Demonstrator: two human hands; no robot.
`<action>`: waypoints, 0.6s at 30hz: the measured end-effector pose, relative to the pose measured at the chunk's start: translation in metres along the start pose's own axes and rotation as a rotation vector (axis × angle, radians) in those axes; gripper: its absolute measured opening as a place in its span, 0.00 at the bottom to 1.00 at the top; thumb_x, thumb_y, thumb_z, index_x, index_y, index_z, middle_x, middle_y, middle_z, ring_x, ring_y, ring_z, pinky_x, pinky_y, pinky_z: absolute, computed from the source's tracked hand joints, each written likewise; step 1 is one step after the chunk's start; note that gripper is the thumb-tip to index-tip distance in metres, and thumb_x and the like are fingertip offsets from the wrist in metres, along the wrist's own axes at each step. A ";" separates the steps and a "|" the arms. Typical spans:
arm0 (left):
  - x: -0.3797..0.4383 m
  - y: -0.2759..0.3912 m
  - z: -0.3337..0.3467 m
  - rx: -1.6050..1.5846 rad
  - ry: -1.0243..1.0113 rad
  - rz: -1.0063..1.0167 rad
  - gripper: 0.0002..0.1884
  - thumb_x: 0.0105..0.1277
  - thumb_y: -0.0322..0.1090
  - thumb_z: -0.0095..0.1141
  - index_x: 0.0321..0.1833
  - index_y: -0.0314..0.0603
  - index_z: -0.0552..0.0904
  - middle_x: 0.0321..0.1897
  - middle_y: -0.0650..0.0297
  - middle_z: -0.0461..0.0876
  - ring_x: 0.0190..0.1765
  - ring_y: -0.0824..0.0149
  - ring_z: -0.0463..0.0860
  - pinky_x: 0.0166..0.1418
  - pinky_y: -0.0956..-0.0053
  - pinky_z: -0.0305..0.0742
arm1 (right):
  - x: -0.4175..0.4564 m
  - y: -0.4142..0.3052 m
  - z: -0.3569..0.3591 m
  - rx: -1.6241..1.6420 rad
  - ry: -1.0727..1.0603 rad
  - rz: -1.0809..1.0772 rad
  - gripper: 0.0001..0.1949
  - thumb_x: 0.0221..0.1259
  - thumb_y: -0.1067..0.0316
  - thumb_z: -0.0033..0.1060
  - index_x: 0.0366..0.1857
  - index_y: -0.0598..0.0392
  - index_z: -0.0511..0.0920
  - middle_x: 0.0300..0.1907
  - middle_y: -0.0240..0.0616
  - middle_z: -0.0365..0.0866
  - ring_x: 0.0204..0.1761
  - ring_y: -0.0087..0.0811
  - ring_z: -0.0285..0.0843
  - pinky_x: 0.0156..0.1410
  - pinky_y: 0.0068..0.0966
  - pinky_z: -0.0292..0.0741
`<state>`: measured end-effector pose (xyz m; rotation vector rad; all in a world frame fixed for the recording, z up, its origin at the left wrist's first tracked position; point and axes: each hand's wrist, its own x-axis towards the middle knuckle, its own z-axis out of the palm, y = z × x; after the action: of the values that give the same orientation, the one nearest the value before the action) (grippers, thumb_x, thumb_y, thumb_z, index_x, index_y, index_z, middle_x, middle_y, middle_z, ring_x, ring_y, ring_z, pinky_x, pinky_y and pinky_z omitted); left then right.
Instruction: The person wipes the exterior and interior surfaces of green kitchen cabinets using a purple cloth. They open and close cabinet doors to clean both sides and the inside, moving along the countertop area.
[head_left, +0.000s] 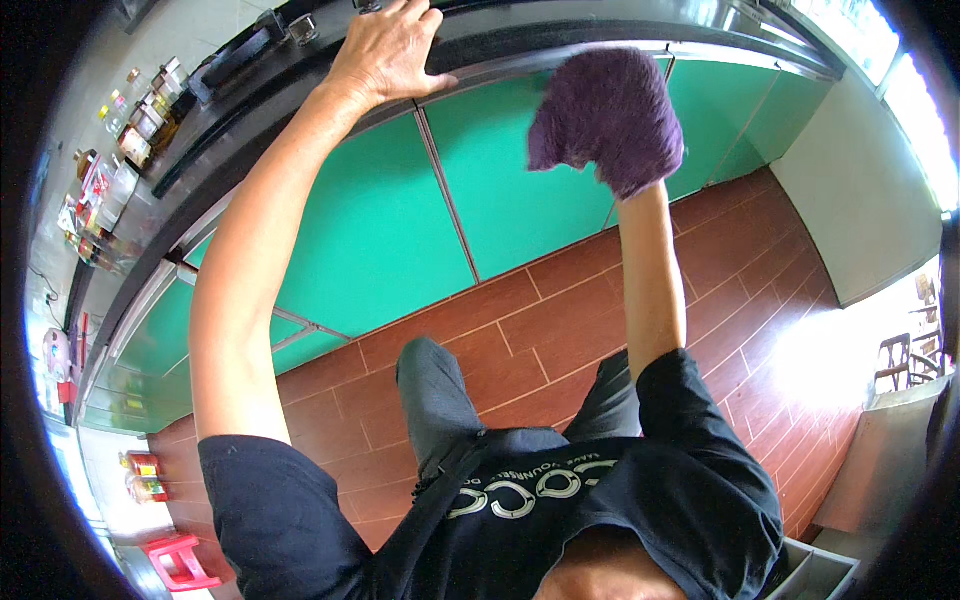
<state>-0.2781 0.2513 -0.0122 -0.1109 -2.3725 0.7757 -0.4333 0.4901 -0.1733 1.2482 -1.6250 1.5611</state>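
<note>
My left hand (390, 52) lies at the front edge of a dark countertop (517, 34), palm down, thumb spread away from the fingers. It holds nothing that I can see. A fuzzy purple cloth or mitt (607, 112) covers my right hand completely, so its fingers are hidden; only the bare forearm shows below it. The covered hand is raised in front of the green cabinet doors (367, 232), close to the counter's metal-trimmed edge. Whether the cloth touches the doors or the edge, I cannot tell.
Several bottles and jars (142, 112) stand on the counter at the left, past a black stove-like fitting (232, 60). Brown floor tiles (517, 330) lie underfoot. A red plastic stool (180, 562) is at lower left, a pale wall (840, 195) at right.
</note>
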 end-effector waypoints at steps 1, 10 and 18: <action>0.000 -0.001 0.001 0.014 -0.005 0.003 0.37 0.49 0.65 0.72 0.50 0.40 0.79 0.47 0.60 0.80 0.54 0.59 0.85 0.53 0.63 0.86 | -0.011 0.001 0.008 0.134 0.065 -0.043 0.18 0.68 0.67 0.65 0.60 0.52 0.77 0.55 0.38 0.83 0.53 0.31 0.81 0.57 0.29 0.82; 0.002 0.004 -0.015 -0.052 -0.115 -0.018 0.33 0.50 0.57 0.72 0.45 0.32 0.79 0.44 0.52 0.77 0.51 0.54 0.81 0.53 0.57 0.80 | -0.041 -0.024 0.119 -0.102 0.089 0.151 0.27 0.62 0.62 0.68 0.66 0.52 0.73 0.62 0.39 0.76 0.66 0.38 0.70 0.73 0.43 0.64; 0.004 0.008 -0.016 -0.045 -0.068 0.017 0.30 0.50 0.55 0.73 0.40 0.34 0.77 0.39 0.54 0.76 0.47 0.55 0.81 0.49 0.59 0.80 | -0.118 0.009 0.198 -0.547 -0.039 -0.113 0.19 0.53 0.45 0.62 0.49 0.33 0.85 0.54 0.39 0.80 0.61 0.49 0.73 0.53 0.47 0.72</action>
<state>-0.2727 0.2675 -0.0045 -0.1248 -2.4568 0.7456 -0.3525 0.3264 -0.3144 1.0471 -1.8056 0.9336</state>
